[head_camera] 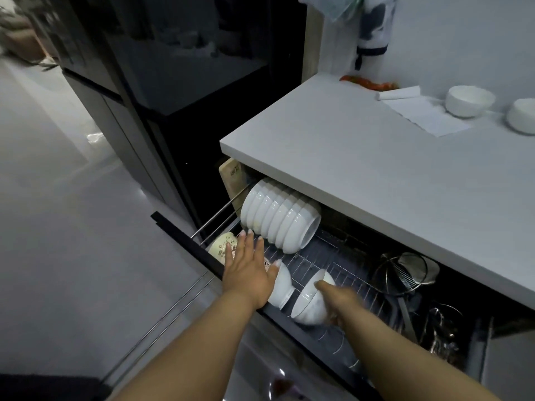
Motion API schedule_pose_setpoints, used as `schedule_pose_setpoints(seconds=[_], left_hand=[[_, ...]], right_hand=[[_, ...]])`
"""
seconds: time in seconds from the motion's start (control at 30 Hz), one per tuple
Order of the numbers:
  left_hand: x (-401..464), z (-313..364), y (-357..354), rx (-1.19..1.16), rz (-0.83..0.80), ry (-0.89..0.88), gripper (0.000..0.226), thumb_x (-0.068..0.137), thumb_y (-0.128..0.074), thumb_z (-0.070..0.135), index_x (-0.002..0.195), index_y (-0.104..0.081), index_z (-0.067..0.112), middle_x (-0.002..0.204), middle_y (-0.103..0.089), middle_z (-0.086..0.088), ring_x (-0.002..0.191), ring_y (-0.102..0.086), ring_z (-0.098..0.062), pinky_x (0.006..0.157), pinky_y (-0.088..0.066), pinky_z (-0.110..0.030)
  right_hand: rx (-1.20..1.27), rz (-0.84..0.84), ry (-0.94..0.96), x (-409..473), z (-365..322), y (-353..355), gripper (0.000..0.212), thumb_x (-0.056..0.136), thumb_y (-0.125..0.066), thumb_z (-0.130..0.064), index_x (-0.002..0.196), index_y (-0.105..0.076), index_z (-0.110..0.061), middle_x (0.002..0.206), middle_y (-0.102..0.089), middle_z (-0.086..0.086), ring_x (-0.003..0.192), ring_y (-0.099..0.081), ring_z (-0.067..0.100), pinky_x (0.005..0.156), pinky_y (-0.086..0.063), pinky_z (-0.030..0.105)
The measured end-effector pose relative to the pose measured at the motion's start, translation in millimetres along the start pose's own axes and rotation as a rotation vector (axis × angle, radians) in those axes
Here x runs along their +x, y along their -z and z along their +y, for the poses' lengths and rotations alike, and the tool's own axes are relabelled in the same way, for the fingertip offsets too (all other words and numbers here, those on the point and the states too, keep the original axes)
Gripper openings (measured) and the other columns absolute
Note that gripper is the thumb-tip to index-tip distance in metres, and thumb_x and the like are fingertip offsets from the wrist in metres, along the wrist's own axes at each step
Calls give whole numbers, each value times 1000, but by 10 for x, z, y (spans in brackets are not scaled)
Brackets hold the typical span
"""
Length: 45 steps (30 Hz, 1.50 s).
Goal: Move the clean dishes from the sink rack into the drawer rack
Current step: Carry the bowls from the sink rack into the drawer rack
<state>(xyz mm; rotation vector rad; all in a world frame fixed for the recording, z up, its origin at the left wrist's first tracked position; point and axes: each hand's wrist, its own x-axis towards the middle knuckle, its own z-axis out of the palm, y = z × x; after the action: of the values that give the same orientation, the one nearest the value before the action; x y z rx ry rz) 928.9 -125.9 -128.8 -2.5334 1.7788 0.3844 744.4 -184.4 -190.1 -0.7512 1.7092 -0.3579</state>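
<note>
Setting a nested pair of white ceramic bowls (311,302) on edge among the tines of the pulled-out wire drawer rack (341,273), the right hand (337,301) is clamping them at lower centre, probably so they drain and stand. Just left, the left hand (249,270) is lying spread, fingers apart, thumb touching another tilted white bowl (282,286), seemingly steadying it. Farther up, a row of stacked white bowls (279,215) is leaning under the pale grey counter (362,157).
</note>
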Motion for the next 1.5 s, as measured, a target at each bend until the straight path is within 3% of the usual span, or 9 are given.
schedule_pose_setpoints(seconds=[0.1, 0.37, 0.6, 0.8, 0.9, 1.13, 1.2, 1.33, 1.5], left_hand=[[85, -40, -45, 26, -3, -27, 71, 98, -13, 55, 154, 2, 14, 161, 16, -7, 146, 22, -19, 118, 16, -43], [119, -87, -139, 77, -6, -63, 93, 75, 18, 65, 153, 7, 17, 161, 13, -1, 146, 21, -13, 118, 16, -45], [149, -103, -143, 77, -12, -52, 95, 73, 18, 65, 154, 5, 17, 162, 8, 1, 147, 17, -12, 118, 13, -46], [158, -115, -143, 85, -50, -34, 76, 94, -8, 62, 154, 3, 17, 162, 6, 1, 147, 15, -12, 119, 11, -45], [151, -108, -135, 80, -62, -31, 75, 95, -9, 61, 154, 2, 17, 163, 5, 2, 148, 12, -12, 119, 10, -44], [109, -70, -47, 37, -104, -25, 68, 98, -15, 54, 154, -1, 17, 163, -1, 0, 149, 3, -14, 120, 6, -43], [62, -27, -29, -19, -116, -15, 68, 99, -18, 52, 154, -3, 16, 163, -4, 0, 149, 1, -15, 120, 6, -42], [-91, 105, -5, -118, -126, -18, 67, 99, -24, 50, 154, -8, 16, 161, -12, -2, 149, -5, -16, 120, 5, -41], [-355, 261, 113, -162, -140, -50, 63, 100, -30, 46, 152, -15, 13, 156, -28, -7, 145, -21, -21, 121, -7, -40]], right_hand=[[-103, -1, -15, 263, 103, -163, 91, 40, -76, -54, 113, -53, -5, 99, -65, 14, 73, -69, 33, 49, -58, 44], [-228, -30, -32, 295, 57, -479, 78, 57, -78, -46, 114, -41, -8, 108, -57, 15, 90, -64, 36, 71, -59, 52], [-142, -134, -44, 493, 191, -685, 97, 44, -78, -47, 123, -43, -3, 112, -60, 19, 89, -67, 37, 69, -59, 52], [-192, -187, -43, 874, 354, -796, 111, 28, -79, -62, 118, -50, -3, 104, -65, 21, 78, -69, 39, 58, -57, 58], [-219, -188, -45, 858, 309, -783, 117, 30, -75, -73, 122, -50, -5, 111, -64, 18, 87, -68, 39, 72, -58, 54], [-235, -75, 120, 367, -154, -463, 86, 69, -65, -65, 130, -50, -6, 126, -61, 12, 111, -61, 30, 90, -49, 31], [-248, -57, 169, 335, -249, -396, 77, 67, -61, -68, 113, -59, -6, 114, -66, 10, 103, -64, 28, 84, -49, 30], [-244, -44, 267, 88, -430, -253, 45, 83, -59, -54, 92, -51, -11, 87, -57, 8, 79, -54, 24, 61, -38, 26], [-216, -38, 375, -211, -469, -37, 41, 88, -59, -41, 62, -50, -11, 56, -51, 3, 55, -51, 23, 55, -37, 26]])
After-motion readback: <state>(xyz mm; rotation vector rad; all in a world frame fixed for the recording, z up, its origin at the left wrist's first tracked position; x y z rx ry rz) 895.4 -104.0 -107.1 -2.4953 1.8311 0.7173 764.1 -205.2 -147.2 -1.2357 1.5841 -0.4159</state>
